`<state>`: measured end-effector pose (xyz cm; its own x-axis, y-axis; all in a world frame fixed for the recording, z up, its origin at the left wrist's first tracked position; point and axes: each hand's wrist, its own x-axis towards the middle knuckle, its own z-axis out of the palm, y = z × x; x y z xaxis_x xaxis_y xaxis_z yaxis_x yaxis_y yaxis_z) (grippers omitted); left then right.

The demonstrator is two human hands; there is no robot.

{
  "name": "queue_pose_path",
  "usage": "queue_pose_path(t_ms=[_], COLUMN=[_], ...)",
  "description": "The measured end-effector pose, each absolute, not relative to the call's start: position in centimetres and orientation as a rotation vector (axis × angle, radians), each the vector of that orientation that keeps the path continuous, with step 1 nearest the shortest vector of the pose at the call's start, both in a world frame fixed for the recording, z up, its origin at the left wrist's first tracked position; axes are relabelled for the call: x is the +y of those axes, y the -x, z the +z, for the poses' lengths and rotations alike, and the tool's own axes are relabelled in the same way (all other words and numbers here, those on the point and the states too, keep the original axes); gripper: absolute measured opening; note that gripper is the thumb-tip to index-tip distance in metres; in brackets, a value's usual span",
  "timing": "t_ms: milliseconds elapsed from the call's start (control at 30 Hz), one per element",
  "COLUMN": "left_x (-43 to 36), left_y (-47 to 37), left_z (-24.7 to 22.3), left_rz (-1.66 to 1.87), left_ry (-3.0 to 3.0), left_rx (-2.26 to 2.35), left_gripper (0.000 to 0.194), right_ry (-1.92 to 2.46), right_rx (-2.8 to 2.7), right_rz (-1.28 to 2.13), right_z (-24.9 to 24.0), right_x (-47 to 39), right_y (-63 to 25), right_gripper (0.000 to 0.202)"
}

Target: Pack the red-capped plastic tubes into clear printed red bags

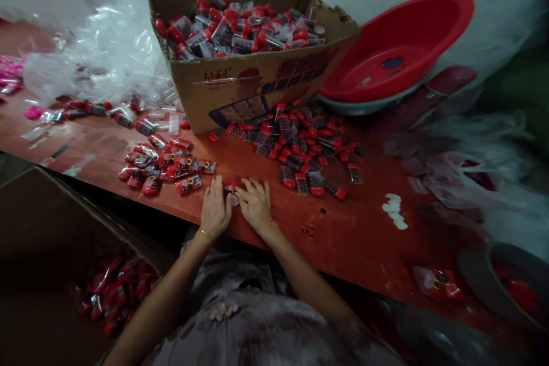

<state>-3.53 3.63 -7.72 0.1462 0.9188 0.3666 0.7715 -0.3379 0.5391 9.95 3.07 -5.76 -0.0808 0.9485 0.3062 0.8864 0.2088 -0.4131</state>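
Note:
A small red packet (230,186) with a clear end lies on the tabletop between my two hands. My left hand (215,209) rests along its left side, fingers stretched out and the thumb near the packet. On the other side, my right hand (256,206) is open too, its fingers spread and the nearest ones touching the clear end. My hands partly cover the packet. To the left is a pile of similar red packets (165,163). Small clear tubes with red caps and dark contents (300,140) are heaped to the right.
Behind stands a cardboard box (253,83) filled with red-capped tubes. A red basin (394,51) leans at the back right. Plastic bags (103,57) crowd the left. Below the table edge, an open carton (43,211) holds red packets. A grey bowl (480,274) sits at right.

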Motion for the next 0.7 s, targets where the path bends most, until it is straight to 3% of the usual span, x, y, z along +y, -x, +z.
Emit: queue_pose_path(t_ms=[167,367,533,700], left_x=[3.9,5.2,5.8,6.4], left_y=[4.0,4.6,4.4,3.8], left_z=[-7.1,-5.5,-4.0,-3.6], left_rz=[1.165,1.246,1.329,1.297], left_ry=[-1.92,-1.694,-1.554,-1.606], left_rx=[1.666,1.546,1.289,1.281], left_gripper=[0.054,0.025,0.019,0.021], right_ry=[1.598,1.529,1.468,1.424], right_rx=[-1.934,-1.846,-1.544,-1.446], right_rz=[0.147,0.199,0.563,0.8], right_z=[-5.8,-5.5,-5.5,-4.9], right_x=[3.1,3.1,4.1,5.0], right_y=[-10.1,-10.0,-10.0,-10.2], right_gripper=[0.023,0.02,0.04,0.03])
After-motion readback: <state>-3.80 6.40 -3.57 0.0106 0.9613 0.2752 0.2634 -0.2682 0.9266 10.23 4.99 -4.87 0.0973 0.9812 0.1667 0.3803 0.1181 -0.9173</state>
